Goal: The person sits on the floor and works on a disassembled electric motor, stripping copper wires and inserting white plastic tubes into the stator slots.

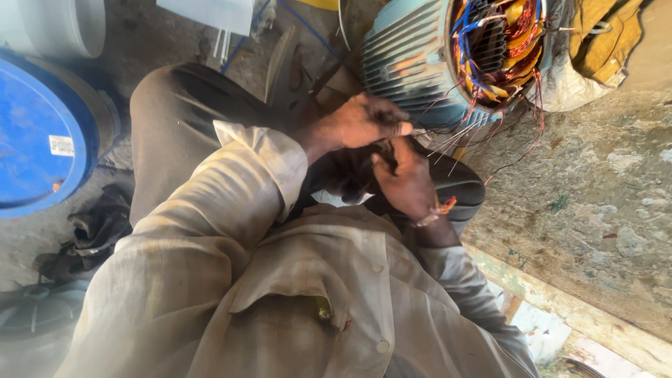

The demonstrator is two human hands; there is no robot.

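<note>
My left hand (364,120) pinches thin wires (448,133) by the motor (420,59); my right hand (406,183) curls beneath, grip unclear.

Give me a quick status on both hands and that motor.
Left hand closed around thin wire ends at the motor rim. Right hand just below, fingers curled, contents unclear. Copper windings exposed, loose wires trailing over the hands.

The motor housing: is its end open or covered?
Open. The finned blue-grey motor housing has no end cover; its copper windings and coloured leads are exposed, facing the camera.
</note>
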